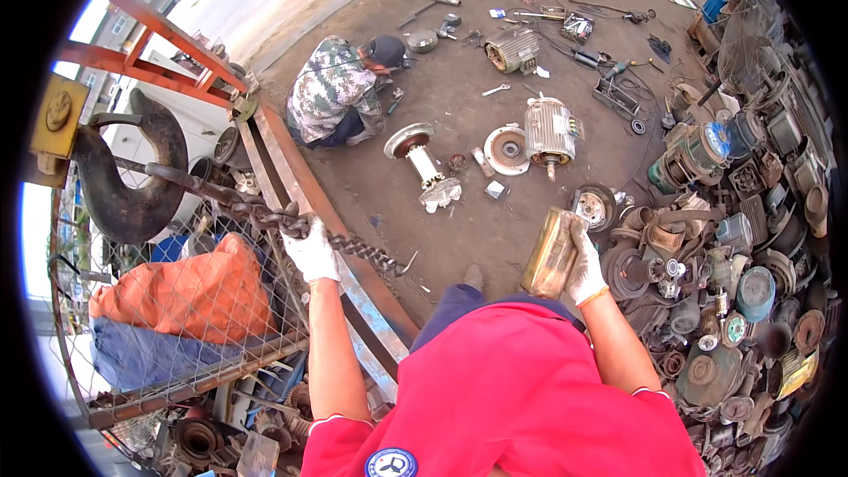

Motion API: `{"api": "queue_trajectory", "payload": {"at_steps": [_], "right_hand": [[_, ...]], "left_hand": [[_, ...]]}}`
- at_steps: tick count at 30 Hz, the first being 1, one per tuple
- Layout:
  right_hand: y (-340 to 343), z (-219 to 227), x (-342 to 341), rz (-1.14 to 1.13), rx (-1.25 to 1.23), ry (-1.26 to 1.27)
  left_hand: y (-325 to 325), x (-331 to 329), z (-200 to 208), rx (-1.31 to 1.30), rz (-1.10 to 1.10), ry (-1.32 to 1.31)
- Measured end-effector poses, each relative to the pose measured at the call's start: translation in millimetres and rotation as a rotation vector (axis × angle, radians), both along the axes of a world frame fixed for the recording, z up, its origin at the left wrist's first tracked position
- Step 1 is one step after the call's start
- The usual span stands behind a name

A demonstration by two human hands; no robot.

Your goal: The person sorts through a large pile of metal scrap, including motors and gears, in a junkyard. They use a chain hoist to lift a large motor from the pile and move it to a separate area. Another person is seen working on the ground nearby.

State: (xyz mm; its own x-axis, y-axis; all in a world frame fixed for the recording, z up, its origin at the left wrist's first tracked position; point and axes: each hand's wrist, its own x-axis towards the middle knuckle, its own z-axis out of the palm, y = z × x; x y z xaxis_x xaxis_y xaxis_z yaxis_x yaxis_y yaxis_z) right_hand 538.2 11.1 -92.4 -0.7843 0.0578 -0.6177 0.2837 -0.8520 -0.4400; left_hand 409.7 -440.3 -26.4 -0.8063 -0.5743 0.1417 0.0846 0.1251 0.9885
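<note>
My left hand (314, 252), in a white glove, is closed around a dark steel chain (362, 252). That chain runs from a big crane hook (132, 212) under a yellow hook block (60, 119) at the left; a small hook (408, 263) ends its free tail. In my gloved right hand (585, 269) is a grimy, yellowish-brown oblong box (549, 252), held upright in front of my waist. The fingers wrap its right side; what is on its face is too unclear to read.
A rusty steel beam (291, 155) and a wire-mesh cage (177, 362) stand at left. Beyond, a co-worker (331, 93) crouches near a rotor (420, 155). Electric motors (549, 128), a round end cover (507, 150) and tools lie on the ground. Scrap parts (707, 300) pile up at right.
</note>
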Motion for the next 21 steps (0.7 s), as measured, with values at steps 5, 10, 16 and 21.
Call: {"api": "queue_trajectory", "payload": {"at_steps": [5,10,16,21], "right_hand": [[43,-10,17,-0.025,-0.017,-0.016],[76,-15,28,-0.026,-0.065,-0.022],[105,-27,33,-0.037,-0.045,-0.014],[121,-29,38,-0.067,-0.059,-0.020]], "left_hand": [[14,-1,19,-0.024,0.060,0.044],[13,-5,36,0.023,0.093,0.063],[30,-32,59,-0.053,0.087,0.141],[38,-49,78,-0.087,0.026,0.168]]}}
